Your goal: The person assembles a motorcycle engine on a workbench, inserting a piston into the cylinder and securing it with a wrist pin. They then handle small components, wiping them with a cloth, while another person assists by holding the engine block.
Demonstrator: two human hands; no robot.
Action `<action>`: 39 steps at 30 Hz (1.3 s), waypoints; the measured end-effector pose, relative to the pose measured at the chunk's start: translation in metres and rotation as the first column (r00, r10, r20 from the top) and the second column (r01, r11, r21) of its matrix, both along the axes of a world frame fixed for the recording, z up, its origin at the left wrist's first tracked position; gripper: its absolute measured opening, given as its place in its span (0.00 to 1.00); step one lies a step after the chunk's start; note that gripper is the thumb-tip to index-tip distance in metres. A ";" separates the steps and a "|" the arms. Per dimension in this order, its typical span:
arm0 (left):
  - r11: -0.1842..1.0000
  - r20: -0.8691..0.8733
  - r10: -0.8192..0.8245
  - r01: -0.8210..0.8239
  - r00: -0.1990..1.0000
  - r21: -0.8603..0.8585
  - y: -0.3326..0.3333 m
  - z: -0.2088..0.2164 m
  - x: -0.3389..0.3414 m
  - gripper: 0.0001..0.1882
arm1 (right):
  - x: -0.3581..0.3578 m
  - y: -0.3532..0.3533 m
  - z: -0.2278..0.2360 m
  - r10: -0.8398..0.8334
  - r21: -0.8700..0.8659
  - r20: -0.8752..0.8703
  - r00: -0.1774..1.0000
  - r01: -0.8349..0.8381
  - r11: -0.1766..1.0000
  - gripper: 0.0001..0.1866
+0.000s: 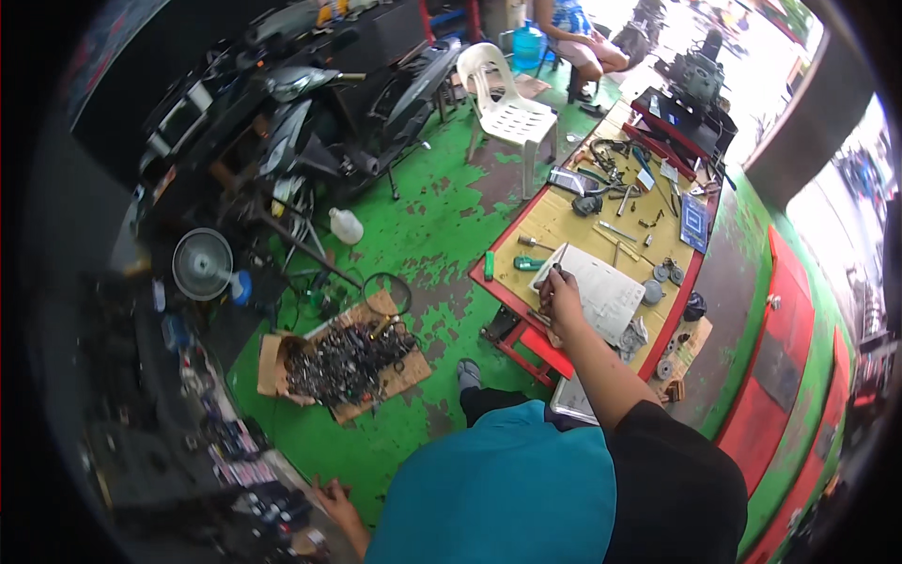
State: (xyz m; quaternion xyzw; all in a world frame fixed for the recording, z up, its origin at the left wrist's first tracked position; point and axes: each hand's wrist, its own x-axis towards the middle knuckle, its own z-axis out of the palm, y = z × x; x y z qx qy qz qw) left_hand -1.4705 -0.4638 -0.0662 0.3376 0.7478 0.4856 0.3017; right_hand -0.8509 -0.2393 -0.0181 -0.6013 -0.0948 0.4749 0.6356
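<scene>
In the head view, the right hand (561, 299) is at 3 o'clock from the centre, over the near-left edge of the white paper (606, 293) on the yellow-topped surface (520, 228). Its fingers are closed around a thin, pen-like stick (563, 256), whose tip points to 12 o'clock; whether it is a pen or a tool is too small to tell. The left hand (338, 498), at 7 o'clock, hangs with fingers loosely spread and no visible hold on anything.

The stick should be light and stiff, easy to pinch near its thicker end, though grimy fingers could make it slip. The paper looks light and limp, likely to crease, smudge or slide; its bare margin at 5 o'clock seems the best place to steady it, short of the crumpled wrap (634, 336). The round metal parts (669, 271) at its 2 o'clock look hard and probably weigh more.
</scene>
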 end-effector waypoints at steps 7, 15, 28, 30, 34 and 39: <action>0.843 0.163 -0.029 0.112 0.986 -0.526 0.129 -0.039 0.011 0.29 | 0.042 0.126 -0.080 -0.273 -0.194 -0.222 0.936 0.232 0.953 0.12; 0.643 0.209 -0.323 0.376 0.923 -0.666 0.360 -0.056 0.033 0.29 | 0.070 0.191 -0.127 -0.530 -0.135 0.101 0.842 0.539 0.831 0.33; 0.455 0.050 -0.788 0.635 0.614 -0.624 0.847 -0.007 0.104 0.30 | 0.093 0.226 -0.144 -0.364 -0.571 0.599 0.713 0.699 0.431 0.44; 0.412 0.027 -0.850 0.697 0.526 -0.587 0.924 -0.005 0.157 0.30 | 0.090 0.218 -0.145 -0.487 -0.567 0.515 0.705 0.707 0.422 0.47; 0.284 0.022 -0.944 0.841 0.330 -0.461 1.029 -0.011 0.255 0.30 | 0.096 0.234 -0.125 -0.489 -0.581 0.601 0.633 0.766 0.277 0.43; 0.025 0.114 -0.989 0.879 0.090 -0.476 1.075 -0.044 0.403 0.32 | 0.149 0.250 -0.082 -0.564 -0.325 0.774 0.289 0.945 0.039 0.32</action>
